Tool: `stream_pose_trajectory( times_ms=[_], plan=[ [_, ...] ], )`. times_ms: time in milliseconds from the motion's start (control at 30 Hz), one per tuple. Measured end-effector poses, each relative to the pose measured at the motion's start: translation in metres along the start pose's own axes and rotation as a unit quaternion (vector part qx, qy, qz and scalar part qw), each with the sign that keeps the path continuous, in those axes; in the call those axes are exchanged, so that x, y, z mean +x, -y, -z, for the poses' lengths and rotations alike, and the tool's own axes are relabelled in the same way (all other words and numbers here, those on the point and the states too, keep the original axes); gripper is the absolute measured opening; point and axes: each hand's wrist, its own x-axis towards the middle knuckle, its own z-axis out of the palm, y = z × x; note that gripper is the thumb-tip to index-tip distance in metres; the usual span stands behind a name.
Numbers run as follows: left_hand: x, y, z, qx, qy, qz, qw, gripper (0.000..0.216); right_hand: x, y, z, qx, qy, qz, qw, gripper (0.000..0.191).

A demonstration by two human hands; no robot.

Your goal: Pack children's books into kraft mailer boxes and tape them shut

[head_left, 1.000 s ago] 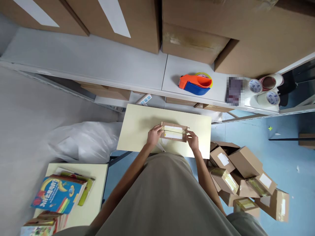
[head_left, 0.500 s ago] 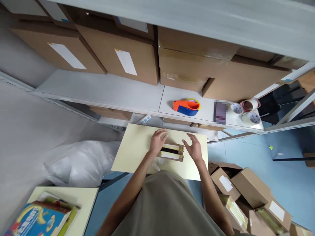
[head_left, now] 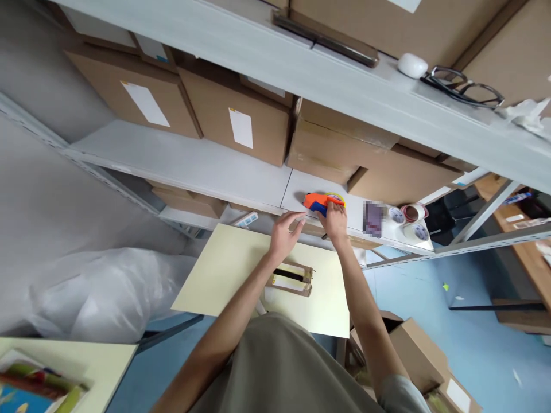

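Note:
On the shelf's front part lies an orange and blue tape dispenser with a yellow-edged roll of tape in it. My right hand has its fingers wrapped over the dispenser's right end. Just left of it, my left hand hovers above the pale yellow board, fingers spread and nothing in them. Below the hands, a small cardboard box with white labels and a dark strip along its top rests on the board. My left forearm lies close to the box's left end.
Large cardboard boxes stand along the shelf. Right of the dispenser are a pixelated dark object and several tape rolls. Eyeglasses lie on the upper shelf. More cartons sit at lower right, and a plastic bag at left.
My right hand has moved forward from beside the small box to the tape dispenser and closed on it. My left hand has risen away from the box. The camera view has shifted.

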Motion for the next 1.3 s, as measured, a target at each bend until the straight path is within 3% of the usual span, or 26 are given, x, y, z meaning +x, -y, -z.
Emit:
stream_pose_trajectory(
  times_ms=[233, 433, 633, 800, 1133, 1300],
  plan=[
    [-0.018, -0.006, 0.052, 0.006, -0.051, -0.007, 0.999, 0.021, -0.064, 0.021, 0.020, 0.009, -0.099, 0.117, 0.988, 0.041],
    [-0.035, -0.045, 0.107, 0.020, -0.067, -0.071, 0.995, 0.030, -0.124, 0.060, 0.069, 0.006, -0.195, 0.211, 0.958, 0.035],
    [-0.035, -0.065, 0.150, 0.025, -0.061, -0.151, 0.986, 0.042, -0.144, 0.100, 0.114, -0.064, -0.230, 0.240, 0.941, 0.032],
    [-0.033, -0.055, 0.172, 0.020, -0.018, -0.188, 0.982, 0.023, -0.154, 0.120, 0.132, -0.119, -0.209, 0.247, 0.939, 0.029],
    [-0.052, -0.033, 0.201, -0.032, 0.038, -0.132, 0.990, 0.013, -0.172, 0.144, 0.142, -0.104, -0.089, 0.240, 0.961, 0.029],
    [-0.057, -0.025, 0.209, -0.070, 0.087, -0.060, 0.992, 0.018, -0.169, 0.159, 0.149, -0.119, -0.003, 0.259, 0.959, 0.034]
  ],
)
